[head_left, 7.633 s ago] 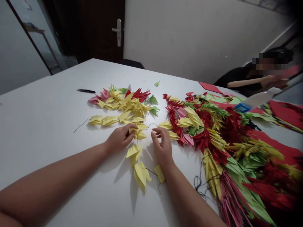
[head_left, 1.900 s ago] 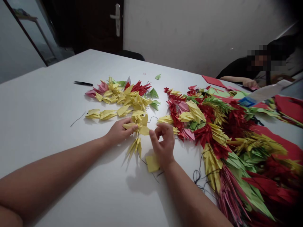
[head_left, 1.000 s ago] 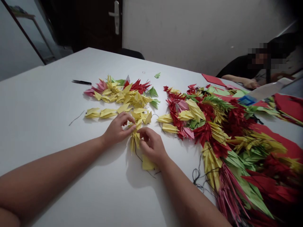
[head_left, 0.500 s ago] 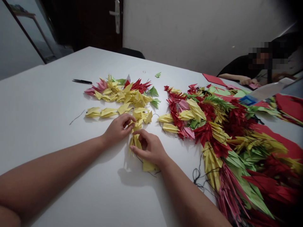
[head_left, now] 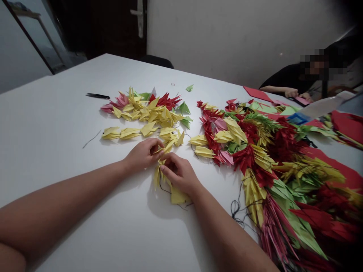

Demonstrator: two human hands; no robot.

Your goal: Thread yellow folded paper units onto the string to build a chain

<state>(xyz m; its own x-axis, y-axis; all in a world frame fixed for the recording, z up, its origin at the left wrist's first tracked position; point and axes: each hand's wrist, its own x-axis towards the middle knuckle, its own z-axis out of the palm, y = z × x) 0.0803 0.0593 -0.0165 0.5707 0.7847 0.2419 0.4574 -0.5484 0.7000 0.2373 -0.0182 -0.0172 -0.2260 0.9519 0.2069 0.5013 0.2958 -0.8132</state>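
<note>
My left hand (head_left: 147,151) is closed in a pinch on a yellow folded-paper piece in the middle of the white table. Just to its right and nearer me, my right hand (head_left: 181,172) pinches a neighbouring yellow folded-paper piece (head_left: 157,175). A dark thread (head_left: 162,185) hangs down from my right fingertips; exactly how it runs through the paper is hidden by the fingers. Below the right hand lies a flat yellow paper (head_left: 178,196). Beyond both hands, a row of yellow folded pieces (head_left: 129,133) stretches to the left.
A mixed pile of folded paper (head_left: 155,111) lies farther back, with black tweezers or scissors (head_left: 98,96) to its left. Strung red, yellow and green paper garlands (head_left: 255,155) cover the right side, with loose black thread (head_left: 236,211). Another person's hands (head_left: 297,94) hold pink paper at far right.
My right thumb has moved up and inward, closing on the yellow piece. The thread below it shows more. My left hand has barely shifted. The other person's hands have moved slightly.
</note>
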